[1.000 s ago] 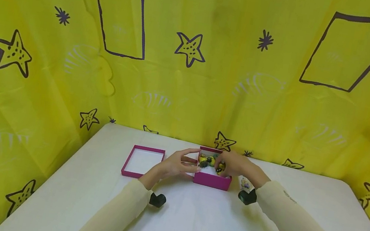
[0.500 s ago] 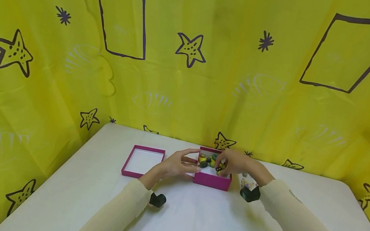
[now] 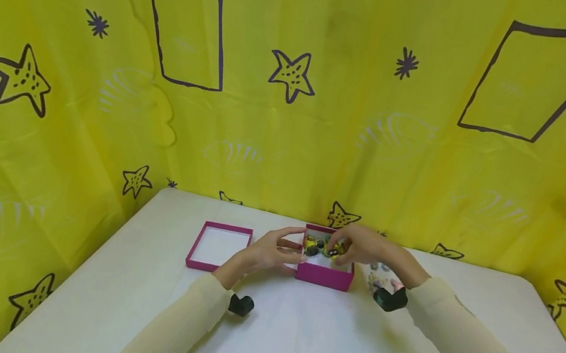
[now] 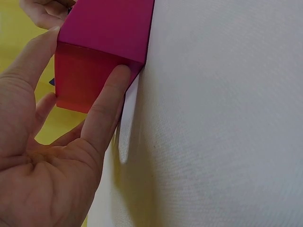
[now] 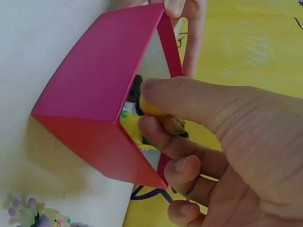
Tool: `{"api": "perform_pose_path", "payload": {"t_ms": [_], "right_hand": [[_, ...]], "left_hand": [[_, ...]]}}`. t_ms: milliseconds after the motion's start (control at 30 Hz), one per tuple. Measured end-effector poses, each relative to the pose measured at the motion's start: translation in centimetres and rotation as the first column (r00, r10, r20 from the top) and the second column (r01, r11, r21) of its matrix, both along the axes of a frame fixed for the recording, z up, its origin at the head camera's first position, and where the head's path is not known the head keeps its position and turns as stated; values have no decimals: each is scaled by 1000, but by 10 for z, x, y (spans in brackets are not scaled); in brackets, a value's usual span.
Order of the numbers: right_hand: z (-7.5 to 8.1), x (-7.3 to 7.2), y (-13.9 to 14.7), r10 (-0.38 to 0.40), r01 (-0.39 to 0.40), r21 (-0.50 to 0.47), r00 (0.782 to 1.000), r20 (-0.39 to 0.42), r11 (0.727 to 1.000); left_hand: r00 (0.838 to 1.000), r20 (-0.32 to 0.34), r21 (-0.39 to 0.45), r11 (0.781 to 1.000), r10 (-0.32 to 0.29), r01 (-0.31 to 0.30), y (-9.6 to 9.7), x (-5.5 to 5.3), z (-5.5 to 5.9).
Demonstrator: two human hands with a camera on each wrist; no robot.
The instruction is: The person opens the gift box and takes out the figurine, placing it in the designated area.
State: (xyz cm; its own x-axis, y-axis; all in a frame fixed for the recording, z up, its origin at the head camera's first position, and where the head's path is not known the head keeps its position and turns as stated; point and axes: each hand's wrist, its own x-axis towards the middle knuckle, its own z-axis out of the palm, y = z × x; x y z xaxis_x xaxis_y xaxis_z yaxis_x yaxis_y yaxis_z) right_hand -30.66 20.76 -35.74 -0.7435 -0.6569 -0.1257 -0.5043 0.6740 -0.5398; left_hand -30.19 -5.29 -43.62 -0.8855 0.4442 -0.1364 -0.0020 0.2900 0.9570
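An uncovered magenta box (image 3: 323,276) with a white inside stands at the far middle of the table, several small yellow, green and dark toy figures (image 3: 312,246) in it. My left hand (image 3: 269,250) is at its left end, fingers nearly straight; in the left wrist view the fingertips (image 4: 118,78) touch the wall. Over the right half, my right hand (image 3: 358,245) reaches in from above. Its thumb and forefinger pinch a yellow toy figure (image 5: 152,109) with a brown round part, partly covered by the thumb. Another yellow-green figure (image 5: 132,130) lies just beside it.
The shallow magenta-rimmed lid (image 3: 218,248) lies inside up on the table, left of the box. Pastel small toy figures (image 3: 381,277) lie right of the box, partly behind the right wrist's dark camera (image 3: 389,299). A yellow curtain (image 3: 289,140) hangs behind the table.
My right hand has risen a little and shifted slightly back and right, while its yellow toy figure has moved a bit left within the box. The left hand has stayed in place.
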Motion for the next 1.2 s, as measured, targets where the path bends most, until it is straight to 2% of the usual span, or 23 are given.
{"api": "perform_pose_path", "payload": {"t_ms": [167, 333, 567, 800, 1033, 1200], "right_hand": [[-1, 3, 6, 17, -20, -28, 996, -82, 999], [-1, 4, 11, 13, -22, -70, 992, -126, 997], [-1, 12, 16, -20, 3, -137, 992, -124, 991], [-1, 20, 23, -43, 13, -175, 985, -169, 985], [1, 36, 31, -25, -9, -174, 980, -197, 985], [-1, 48, 39, -39, 7, -166, 982, -187, 986]], "left_hand": [[1000, 8, -2, 1000, 6, -6, 0, -1, -1], [1000, 6, -4, 1000, 10, -10, 0, -2, -1], [1000, 11, -13, 1000, 14, -14, 1, -2, -2], [1000, 22, -16, 1000, 23, -22, 1, -2, -1], [999, 35, -18, 999, 34, -33, 2, -2, 0], [999, 19, -18, 1000, 26, -26, 1, -1, -1]]}}
